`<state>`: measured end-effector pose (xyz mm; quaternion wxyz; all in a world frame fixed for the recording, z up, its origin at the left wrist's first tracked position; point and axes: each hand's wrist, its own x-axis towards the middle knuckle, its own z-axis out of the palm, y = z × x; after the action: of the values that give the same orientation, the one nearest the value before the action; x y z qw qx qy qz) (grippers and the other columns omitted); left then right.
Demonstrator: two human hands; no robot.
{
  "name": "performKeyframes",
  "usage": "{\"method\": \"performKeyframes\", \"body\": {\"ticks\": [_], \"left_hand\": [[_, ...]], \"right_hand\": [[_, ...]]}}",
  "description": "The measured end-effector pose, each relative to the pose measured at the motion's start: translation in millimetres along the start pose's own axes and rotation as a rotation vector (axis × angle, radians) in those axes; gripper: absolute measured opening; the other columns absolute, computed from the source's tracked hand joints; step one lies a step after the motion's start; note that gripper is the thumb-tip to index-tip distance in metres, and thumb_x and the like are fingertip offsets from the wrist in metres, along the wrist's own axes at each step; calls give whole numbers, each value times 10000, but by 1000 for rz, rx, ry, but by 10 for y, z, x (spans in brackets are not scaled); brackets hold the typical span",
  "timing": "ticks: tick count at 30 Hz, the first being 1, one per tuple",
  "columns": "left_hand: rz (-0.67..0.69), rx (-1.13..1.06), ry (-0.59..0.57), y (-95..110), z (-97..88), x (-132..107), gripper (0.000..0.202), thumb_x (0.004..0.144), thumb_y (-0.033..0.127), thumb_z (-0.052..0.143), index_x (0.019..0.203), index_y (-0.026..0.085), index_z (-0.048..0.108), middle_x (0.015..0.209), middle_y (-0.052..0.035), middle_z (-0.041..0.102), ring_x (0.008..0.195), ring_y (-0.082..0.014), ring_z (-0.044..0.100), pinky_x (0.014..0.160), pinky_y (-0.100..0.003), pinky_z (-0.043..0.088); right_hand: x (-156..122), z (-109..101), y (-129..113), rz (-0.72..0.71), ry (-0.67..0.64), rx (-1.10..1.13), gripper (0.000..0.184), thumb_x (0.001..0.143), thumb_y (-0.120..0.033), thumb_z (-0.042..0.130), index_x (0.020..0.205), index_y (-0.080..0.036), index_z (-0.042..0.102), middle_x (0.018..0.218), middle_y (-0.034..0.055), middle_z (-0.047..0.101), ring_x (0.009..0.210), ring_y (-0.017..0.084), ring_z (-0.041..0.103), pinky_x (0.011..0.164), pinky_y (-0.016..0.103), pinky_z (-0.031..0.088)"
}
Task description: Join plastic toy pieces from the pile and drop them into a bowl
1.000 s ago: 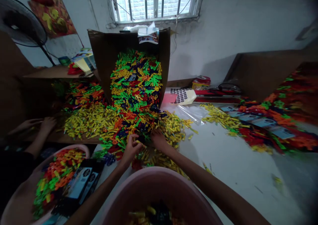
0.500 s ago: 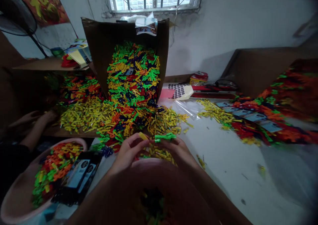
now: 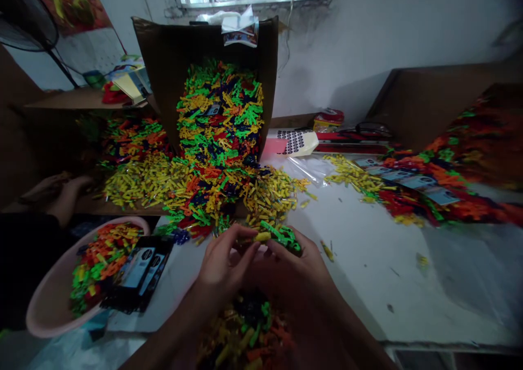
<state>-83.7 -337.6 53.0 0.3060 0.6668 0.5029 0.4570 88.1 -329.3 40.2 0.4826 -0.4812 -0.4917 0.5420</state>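
Between thumb and fingers, my left hand pinches a small yellow plastic piece, shaped like a short tube. My right hand is closed on a bright green plastic piece, whose exact kind I cannot make out. The yellow and green pieces meet or nearly meet between my fingertips. Under my wrists, a basin in shadow holds mixed yellow, green, orange and dark pieces. Just beyond my hands lies a heap of yellow pieces.
A tipped box spills multicoloured pieces onto the white table. At left, a co-worker's hands are over another heap, near a pink basin with black printed cards. More pieces and cards lie at right.
My hands have come together and lower in view, bringing the yellow piece against or close to the green one. The view has tilted down, showing more of the near basin's contents.
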Motion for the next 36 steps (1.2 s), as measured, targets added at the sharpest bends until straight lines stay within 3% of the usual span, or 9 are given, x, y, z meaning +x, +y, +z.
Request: {"method": "performKeyframes", "body": {"ticks": [7,13,21,26,28,30,32,34,36], "left_hand": [[146,84,75,-16,12,-2,81,868,185,653,948,185,660,830,-10,697,676,-103,619,623,-177,472],[266,101,4,9,-52,40,92,905,156,595,936,192,674,828,-11,664,726,-99,604,655,-170,453],[-156,-132,-281,7,-234,108,184,856,335,668,950,177,682,863,-38,723,729,-146,657,622,-197,482],[-336,-321,-374,10,-273,53,302,817,394,700,987,151,646,860,-61,727,753,-183,677,631,-229,501],[-344,-366,-471,26,-340,54,331,824,431,687,996,153,638,887,-63,727,786,-196,683,671,-251,517],[-244,-290,-567,-7,-429,137,333,896,471,581,966,157,665,898,-59,723,812,-192,675,723,-264,514],[-87,-62,-505,-151,-482,314,388,965,472,453,951,166,692,917,-56,718,859,-187,659,785,-272,495],[50,273,-306,-431,-440,541,362,977,440,444,997,178,692,982,-60,711,932,-198,638,849,-290,471],[122,630,-324,-796,-289,742,327,972,383,452,1016,167,694,1023,-96,700,997,-236,613,897,-339,453]], "right_hand": [[-127,119,25,-90,94,-131,315,882,-493,600,1042,-221,611,971,57,690,916,238,633,764,317,515],[-96,59,39,-112,60,-190,258,877,-482,602,940,-232,589,869,45,659,791,215,619,660,298,502],[-98,-117,24,-80,-148,-150,294,837,-502,660,827,-225,561,716,-1,593,675,175,553,588,260,422],[-187,-156,91,108,-107,-14,353,770,-513,724,968,-252,591,825,19,635,735,214,593,604,295,455],[-205,-235,68,128,-194,-33,333,774,-491,729,975,-263,595,857,15,647,778,225,605,639,305,469],[-175,-343,18,52,-345,-125,276,803,-455,712,970,-261,607,916,19,658,860,235,614,714,315,479],[-67,-430,-22,-85,-402,-254,221,860,-429,653,981,-247,625,980,37,662,937,234,614,795,319,471],[135,-447,-2,-213,-330,-369,225,928,-431,553,984,-226,627,971,50,667,941,222,620,820,316,463],[425,-373,111,-293,-247,-490,246,970,-419,478,982,-212,609,940,49,676,902,206,629,806,309,471]]}}
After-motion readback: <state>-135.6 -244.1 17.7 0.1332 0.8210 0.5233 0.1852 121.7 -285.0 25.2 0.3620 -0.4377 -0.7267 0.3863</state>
